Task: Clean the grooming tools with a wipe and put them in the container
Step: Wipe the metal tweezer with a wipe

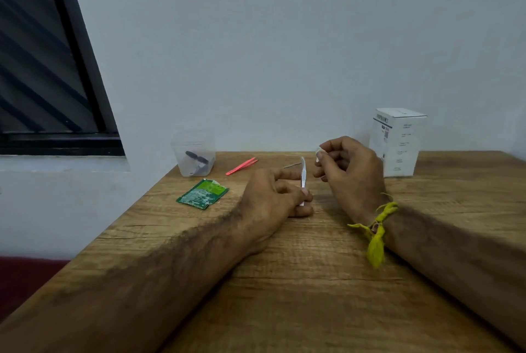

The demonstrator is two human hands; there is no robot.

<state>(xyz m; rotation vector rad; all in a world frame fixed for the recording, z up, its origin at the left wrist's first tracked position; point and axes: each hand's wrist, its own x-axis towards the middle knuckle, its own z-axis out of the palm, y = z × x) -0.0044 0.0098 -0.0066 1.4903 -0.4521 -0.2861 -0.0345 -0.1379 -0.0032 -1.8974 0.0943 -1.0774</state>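
While the left hand (pixel 277 196) is gripping a slim white tool (pixel 302 179) upright, the right hand (pixel 345 164) is pinching a small wipe (pixel 318 152) just beside it, so wiping looks midway. A dark tool (pixel 197 161) is already sitting in the container (pixel 193 153); pink tweezers (pixel 242 166) are lying on the table (pixel 313 281), seemingly uncleaned. An opened green sachet (pixel 202 193) is lying near the container.

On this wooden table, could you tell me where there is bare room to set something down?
Bare wooden table between the two forearms, and right of the white cardboard box. Crowded at the far left: clear plastic container, pink tweezers, green wipe sachet.
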